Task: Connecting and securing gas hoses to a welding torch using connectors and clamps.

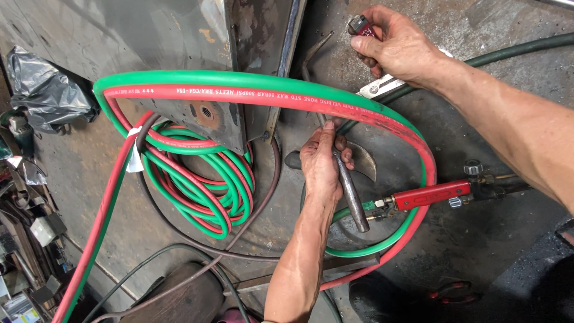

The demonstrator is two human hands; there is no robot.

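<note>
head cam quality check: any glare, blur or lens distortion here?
Head view: even daylight, soft shadows, no harsh glare. Wide-lens bending curves the frame edges. The twin hose close to the lens is sharp, as are the left hand and right hand. Bottom right corner is dark.

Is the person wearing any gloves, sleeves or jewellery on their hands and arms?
No. Both the left hand and the right hand are bare, with no gloves, rings or watch showing. Both forearms are uncovered as far as the picture reaches, so no sleeve is visible. The arms look lean and sinewy, with raised veins and tendons, and there is some dark grime on the fingers.
</note>
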